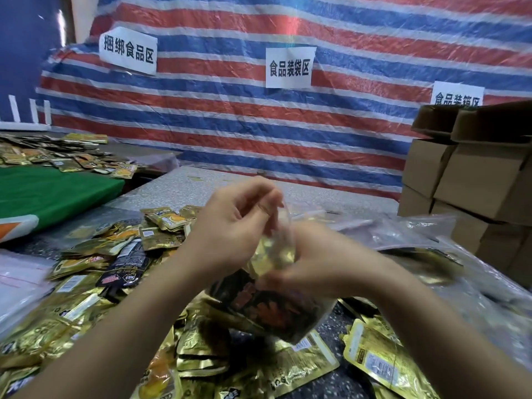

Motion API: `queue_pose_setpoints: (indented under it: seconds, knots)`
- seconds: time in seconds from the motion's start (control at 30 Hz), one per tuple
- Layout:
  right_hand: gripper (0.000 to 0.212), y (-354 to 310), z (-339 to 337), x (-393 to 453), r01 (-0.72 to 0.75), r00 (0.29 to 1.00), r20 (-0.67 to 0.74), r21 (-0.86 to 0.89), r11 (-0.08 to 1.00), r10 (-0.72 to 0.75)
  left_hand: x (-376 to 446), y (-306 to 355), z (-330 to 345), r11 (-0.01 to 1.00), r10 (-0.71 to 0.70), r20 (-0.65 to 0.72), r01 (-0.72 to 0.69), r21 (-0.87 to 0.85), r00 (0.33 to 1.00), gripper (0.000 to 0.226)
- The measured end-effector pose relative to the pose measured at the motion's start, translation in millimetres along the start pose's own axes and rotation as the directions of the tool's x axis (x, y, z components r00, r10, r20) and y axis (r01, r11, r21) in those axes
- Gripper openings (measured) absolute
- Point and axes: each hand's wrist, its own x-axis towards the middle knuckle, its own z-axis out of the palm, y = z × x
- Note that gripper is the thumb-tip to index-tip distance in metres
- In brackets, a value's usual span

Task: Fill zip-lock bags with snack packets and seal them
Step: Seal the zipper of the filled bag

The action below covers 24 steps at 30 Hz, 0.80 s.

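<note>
A clear zip-lock bag (pixel 276 306) stands upright in front of me, holding gold and dark snack packets. My left hand (pixel 230 226) pinches the bag's top edge on the left side, fingers curled. My right hand (pixel 313 260) grips the bag's upper part from the right; it is blurred by motion. Loose gold and black snack packets (pixel 95 272) lie heaped on the speckled table (pixel 201 185) to the left and in front of the bag.
Empty clear zip-lock bags (pixel 403 231) lie piled at the right. Stacked cardboard boxes (pixel 472 174) stand at the far right. A green cloth (pixel 51 194) with more packets lies at the left. A striped tarp (pixel 259 125) with paper signs hangs behind.
</note>
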Motion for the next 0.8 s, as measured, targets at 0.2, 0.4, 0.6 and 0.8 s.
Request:
queue_pose_setpoints:
  seconds: [0.2,0.4,0.6,0.8]
  knots:
    - [0.019,16.8,11.3,16.6,-0.157,0.987,0.066,0.174,0.972,0.147,1.8,-12.1,-1.6,0.986,-0.102,-0.194,0.125,0.108,0.976,0.032]
    - [0.014,59.9,-30.6,55.3,-0.222,0.826,-0.139,0.81,0.542,0.547,5.4,-13.4,-13.4,0.983,-0.122,-0.398,0.165,0.075,0.909,0.025]
    - [0.024,122.4,-16.8,83.1,-0.085,0.679,0.049,0.996,0.012,0.732,2.6,-13.5,-7.4,0.971,-0.214,-0.267,0.234,0.045,0.939,0.021]
    - [0.026,142.9,28.6,80.4,-0.331,0.593,0.209,0.944,-0.001,0.778,1.6,-19.9,-5.0,0.958,-0.218,-0.199,0.248,0.141,0.955,0.023]
